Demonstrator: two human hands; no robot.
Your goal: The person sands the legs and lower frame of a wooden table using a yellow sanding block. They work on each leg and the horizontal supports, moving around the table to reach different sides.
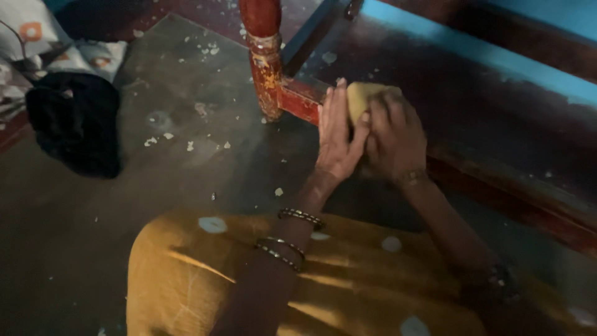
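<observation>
- Left hand [336,134] pressed flat, fingers straight and together, against the left side of a yellow lump [360,98]; right hand [395,137] curled over the lump's right and near side, fingers closed on it.
- Below and around: dull grey floor [186,162], worn and speckled with pale flecks, reaching far left.
- At right: dark reddish-brown wooden frame [497,143] with a bright blue strip [472,53] along its far edge.
- Near, bottom centre: mustard-yellow garment with pale spots [348,280] over the lap.
- Far left: black cloth bundle [78,121] on the floor, patterned fabric [37,37] behind it.
- Centre far: red turned post [264,59], chipped, just left of the hands.
- Metal bangles [289,239] on the left forearm.
- Lump held between both palms, above the frame's edge, at fingertip level.
</observation>
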